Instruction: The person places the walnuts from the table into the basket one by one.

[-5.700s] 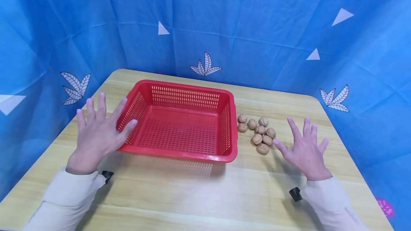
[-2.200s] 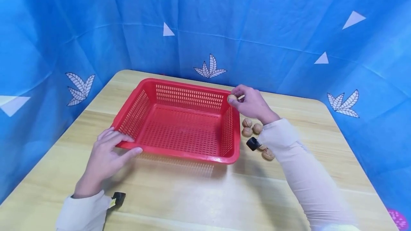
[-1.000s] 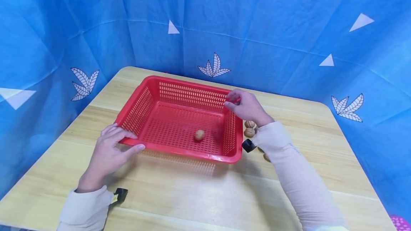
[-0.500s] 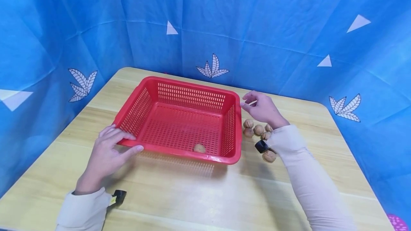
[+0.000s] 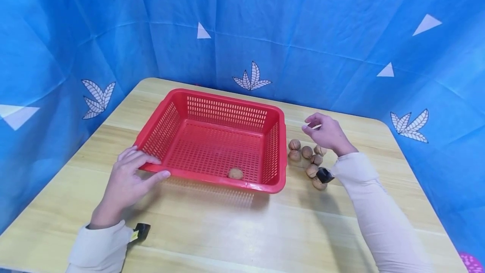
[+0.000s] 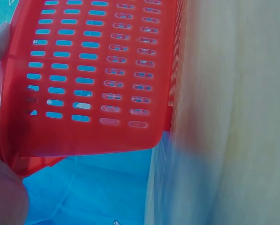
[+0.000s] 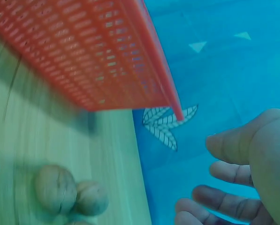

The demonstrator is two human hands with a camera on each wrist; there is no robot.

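A red plastic basket (image 5: 217,183) with slotted walls sits on the table. My left hand (image 5: 126,182) grips its near left corner, fingers over the rim and thumb along the front edge. One walnut (image 5: 235,173) lies inside the basket against the front wall. My right hand (image 5: 326,133) hovers right of the basket, above and behind a group of several walnuts (image 5: 307,151). Its fingers are loosely bent with nothing between them; the right wrist view shows the fingers (image 7: 222,199) apart and two walnuts (image 7: 55,190) clearly below the basket's side.
The pale wooden table (image 5: 227,231) extends in front of and to both sides of the basket. A blue curtain (image 5: 303,20) with white leaf and triangle prints surrounds its back and sides. A black wrist camera (image 5: 324,175) partly covers the walnuts in the head view.
My right hand carried a walnut over the basket's right rim and let it go; it rolled to the front wall. The hand has since drawn back right over the walnuts. My left hand took hold of the rim.
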